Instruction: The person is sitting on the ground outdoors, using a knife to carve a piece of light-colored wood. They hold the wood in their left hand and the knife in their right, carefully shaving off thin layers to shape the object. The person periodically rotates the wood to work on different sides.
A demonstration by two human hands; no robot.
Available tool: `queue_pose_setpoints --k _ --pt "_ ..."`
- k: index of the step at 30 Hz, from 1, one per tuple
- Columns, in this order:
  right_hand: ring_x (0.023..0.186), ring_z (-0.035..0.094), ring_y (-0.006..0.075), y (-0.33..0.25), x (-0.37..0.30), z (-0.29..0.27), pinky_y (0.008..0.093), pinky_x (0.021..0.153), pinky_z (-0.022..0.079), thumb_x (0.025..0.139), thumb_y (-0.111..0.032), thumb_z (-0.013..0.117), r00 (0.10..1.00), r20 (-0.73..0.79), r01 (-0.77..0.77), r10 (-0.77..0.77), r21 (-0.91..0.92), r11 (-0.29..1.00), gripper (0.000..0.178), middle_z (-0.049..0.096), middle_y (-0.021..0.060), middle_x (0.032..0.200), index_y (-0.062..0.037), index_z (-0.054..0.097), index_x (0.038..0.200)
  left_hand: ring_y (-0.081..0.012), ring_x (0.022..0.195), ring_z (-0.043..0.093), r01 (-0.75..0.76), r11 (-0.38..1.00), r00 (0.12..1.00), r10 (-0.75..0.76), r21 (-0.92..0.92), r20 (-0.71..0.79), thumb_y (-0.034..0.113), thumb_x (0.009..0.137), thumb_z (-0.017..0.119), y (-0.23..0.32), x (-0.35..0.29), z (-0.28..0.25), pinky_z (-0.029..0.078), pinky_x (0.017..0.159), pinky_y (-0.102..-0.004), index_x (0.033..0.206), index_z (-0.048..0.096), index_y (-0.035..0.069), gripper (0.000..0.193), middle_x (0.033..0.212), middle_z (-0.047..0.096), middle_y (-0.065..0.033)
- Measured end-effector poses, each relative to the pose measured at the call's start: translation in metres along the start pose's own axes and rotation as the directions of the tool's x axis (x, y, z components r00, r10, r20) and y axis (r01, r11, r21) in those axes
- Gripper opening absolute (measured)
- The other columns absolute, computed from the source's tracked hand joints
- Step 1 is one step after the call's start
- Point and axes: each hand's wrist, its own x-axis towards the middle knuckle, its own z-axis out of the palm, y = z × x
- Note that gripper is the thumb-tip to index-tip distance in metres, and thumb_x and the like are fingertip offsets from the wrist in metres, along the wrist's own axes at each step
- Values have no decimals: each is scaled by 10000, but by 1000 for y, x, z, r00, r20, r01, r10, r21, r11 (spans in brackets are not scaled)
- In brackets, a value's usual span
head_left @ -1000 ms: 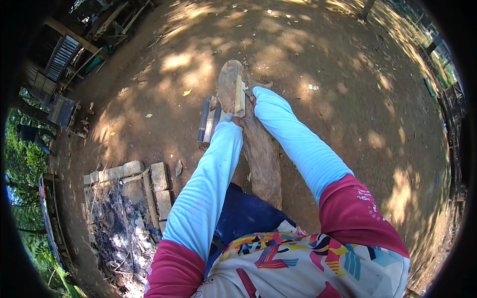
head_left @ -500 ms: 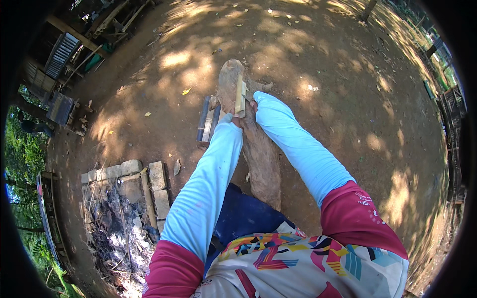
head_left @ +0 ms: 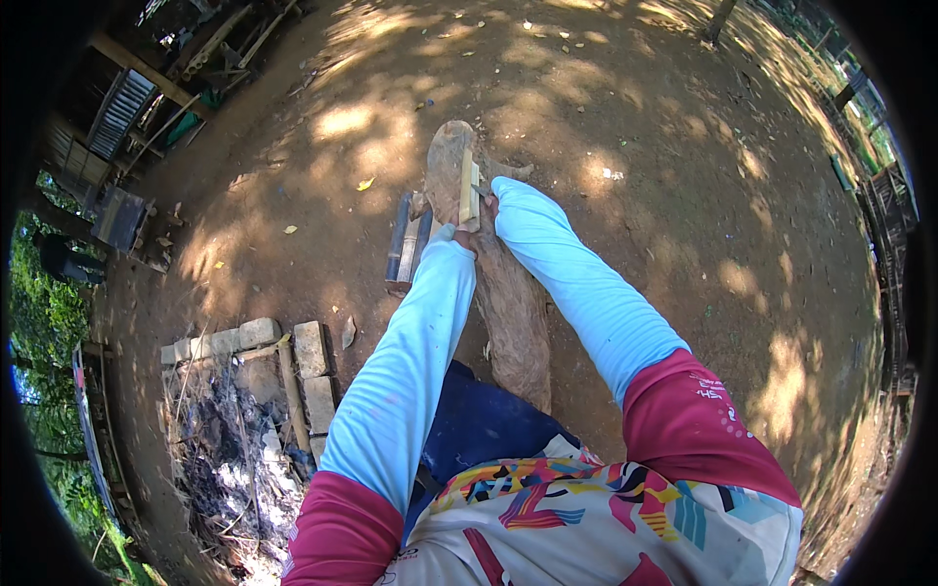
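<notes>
A pale wooden strip (head_left: pixel 467 186), possibly split bamboo, stands lengthwise over the far part of a brown log (head_left: pixel 518 322). At its near end my left hand (head_left: pixel 463 237) is closed on it, the light blue sleeve covering much of the hand. Just to the right of the strip is my right hand (head_left: pixel 490 204), its fingers curled and mostly hidden by the sleeve. Something short and greyish shows between that hand and the strip, too small to name. Dark split poles (head_left: pixel 405 244), possibly bamboo, lie to the left of the log.
At lower left, grey blocks (head_left: pixel 311 350) border a patch of ash and charred sticks (head_left: pixel 230 439). A wooden pole (head_left: pixel 293 391) lies along its right side. A small table-like stand (head_left: pixel 122 220) and corrugated sheeting (head_left: pixel 122 103) are at far left. A tree trunk (head_left: pixel 721 21) rises at the far right.
My right hand and forearm have shifted slightly left and toward the far end. The strip has tilted a little, and my left hand stays at its near end.
</notes>
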Motion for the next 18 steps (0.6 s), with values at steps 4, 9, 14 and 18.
queue_pose_setpoints --k 4,9,14,18 --pt "904 609 423 10 0 5 490 757 459 891 -162 557 1000 -3 26 -26 -42 999 122 632 218 921 -59 591 947 -169 599 583 -75 987 997 74 141 13 295 996 470 -13 17 6 456 575 -318 1343 554 49 434 720 618 -78" --pt "897 618 401 7 -1 -2 467 745 466 877 -136 563 999 -9 -31 31 -56 998 99 639 201 924 -74 598 946 -194 642 604 -21 991 1000 24 134 -14 310 993 461 17 -23 4 464 617 -336 1302 572 33 429 755 643 -108" --pt "898 619 394 7 3 9 463 750 469 867 -120 567 1000 11 15 -15 -9 1000 98 640 195 923 -72 597 947 -229 687 618 -150 953 985 166 264 -40 333 981 466 -41 45 8 473 652 -353 1220 607 19 419 785 655 -131" --pt "914 620 396 5 5 -3 467 762 469 861 -115 571 999 4 -37 38 -25 999 105 636 197 916 -71 595 953 -288 760 643 -81 979 996 85 185 -15 334 975 462 1 -6 4 479 710 -375 1199 615 12 422 855 675 -171"
